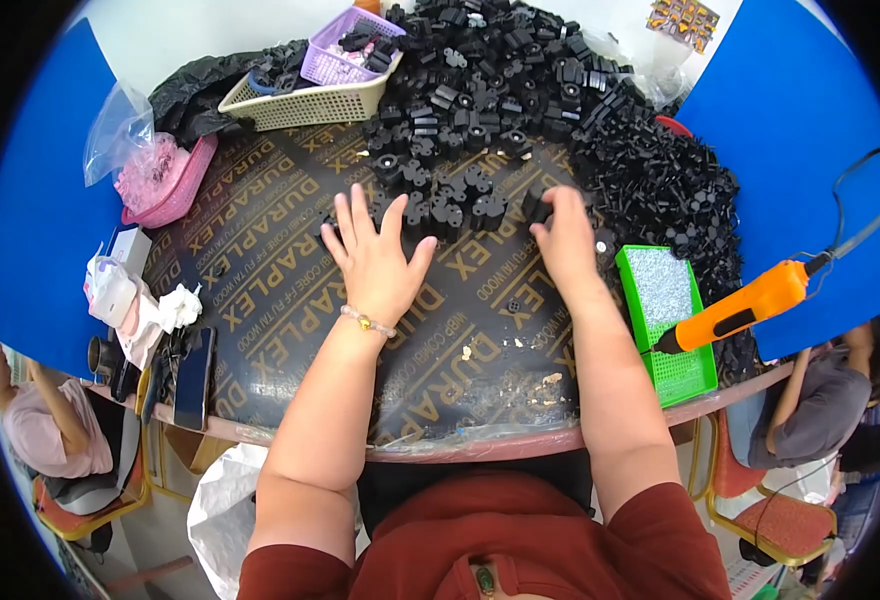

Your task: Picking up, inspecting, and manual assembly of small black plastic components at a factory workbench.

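Observation:
My left hand (378, 268) lies with its fingers spread over the dark printed tabletop (290, 345), a beaded bracelet (367, 321) on its wrist. Dark bits show beside its outer fingertips, largely hidden. To the right, the fingers of my right hand (568, 240) are bent around a small black plastic part (537, 206), partly covered by them. Between and just beyond the hands stands a cluster of similar black plastic parts (442, 212), some with rounded lobes and holes.
A large heap of black parts (500, 75) fills the back, with smaller black pieces (660, 185) at right. An orange electric screwdriver (745, 307) rests across a green tray (706, 376) of small metal pieces. Baskets (305, 108), a phone (194, 378) and blue partitions (810, 190) surround the workspace.

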A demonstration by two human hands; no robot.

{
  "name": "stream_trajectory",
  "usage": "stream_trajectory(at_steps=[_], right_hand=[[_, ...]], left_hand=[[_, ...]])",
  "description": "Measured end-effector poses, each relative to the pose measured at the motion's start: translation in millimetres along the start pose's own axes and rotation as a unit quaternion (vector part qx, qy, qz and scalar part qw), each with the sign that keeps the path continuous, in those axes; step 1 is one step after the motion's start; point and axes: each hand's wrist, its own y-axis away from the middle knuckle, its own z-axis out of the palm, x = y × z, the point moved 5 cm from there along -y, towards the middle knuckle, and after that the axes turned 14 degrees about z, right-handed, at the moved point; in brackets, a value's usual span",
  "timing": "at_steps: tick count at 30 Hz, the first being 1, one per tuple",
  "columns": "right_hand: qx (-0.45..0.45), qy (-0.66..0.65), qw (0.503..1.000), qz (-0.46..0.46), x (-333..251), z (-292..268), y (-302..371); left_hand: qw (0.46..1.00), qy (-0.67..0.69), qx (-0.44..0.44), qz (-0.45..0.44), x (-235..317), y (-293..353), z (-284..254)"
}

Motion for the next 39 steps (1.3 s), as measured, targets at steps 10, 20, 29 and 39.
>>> stream_trajectory(at_steps=[10,20,29,39], right_hand=[[-0.102,-0.016,0.995,0.014,-100.6,55.1,-62.9],[-0.203,-0.062,0.976,0.044,-136.8,109.6,-81.1],[-0.193,-0.203,0.955,0.095,-61.4,-21.6,-18.0],[-0.144,0.265,0.941,0.155,33.6,-13.4,-11.3]], left_hand=[[0.994,-0.012,-0.101,-0.034,-30.6,7.3,14.5],[0.896,0.405,0.162,-0.089,-29.0,-5.3,3.1],[0.473,0.851,-0.008,-0.228,28.2,4.1,10.4],[0.436,0.845,-0.059,-0.304,23.3,15.0,29.1]])
